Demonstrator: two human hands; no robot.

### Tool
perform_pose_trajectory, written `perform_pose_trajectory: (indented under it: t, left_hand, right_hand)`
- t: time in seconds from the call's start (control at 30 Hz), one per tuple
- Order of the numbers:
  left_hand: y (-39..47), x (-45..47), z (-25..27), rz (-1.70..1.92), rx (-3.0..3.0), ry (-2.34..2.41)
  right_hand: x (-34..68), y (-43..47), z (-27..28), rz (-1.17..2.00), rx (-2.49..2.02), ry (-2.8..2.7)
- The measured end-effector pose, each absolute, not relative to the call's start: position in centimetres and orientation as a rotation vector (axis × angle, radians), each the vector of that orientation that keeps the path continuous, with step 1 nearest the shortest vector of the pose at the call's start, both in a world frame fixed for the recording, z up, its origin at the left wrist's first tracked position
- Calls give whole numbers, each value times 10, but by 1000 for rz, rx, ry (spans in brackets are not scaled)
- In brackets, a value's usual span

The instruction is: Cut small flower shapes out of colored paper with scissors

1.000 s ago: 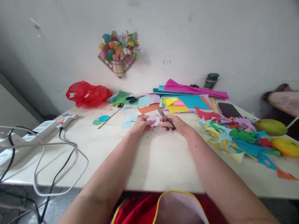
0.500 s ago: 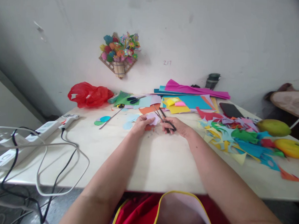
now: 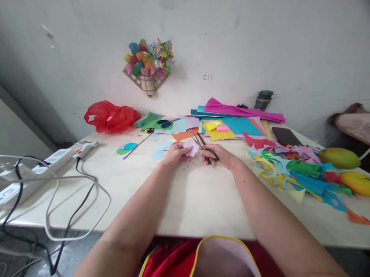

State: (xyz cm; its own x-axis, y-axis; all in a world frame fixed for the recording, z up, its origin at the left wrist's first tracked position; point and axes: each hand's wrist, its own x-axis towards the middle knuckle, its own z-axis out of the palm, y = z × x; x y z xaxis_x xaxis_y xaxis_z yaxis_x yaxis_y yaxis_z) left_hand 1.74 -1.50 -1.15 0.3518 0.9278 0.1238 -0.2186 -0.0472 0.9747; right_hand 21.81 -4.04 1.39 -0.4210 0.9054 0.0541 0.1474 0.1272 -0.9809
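Bare forearms, red yellow-trimmed garment [image 3: 172, 266]

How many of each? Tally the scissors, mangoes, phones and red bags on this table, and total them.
Scissors: 2
Mangoes: 2
Phone: 1
Red bag: 1
Total: 6

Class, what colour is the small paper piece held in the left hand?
Pale lilac-pink paper piece, pinched by the left hand; the head view shows it.

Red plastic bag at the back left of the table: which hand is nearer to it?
Left. The left hand lies between the red plastic bag and the right hand, which holds scissors farther right.
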Motion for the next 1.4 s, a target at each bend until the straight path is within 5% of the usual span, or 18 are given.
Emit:
perform_pose_trajectory:
  t: [1.4]
  left_hand:
    - [-10, 20, -12, 1223, 1083, 696]
  right_hand:
    - [212, -38, 8, 1345, -1135, -1741]
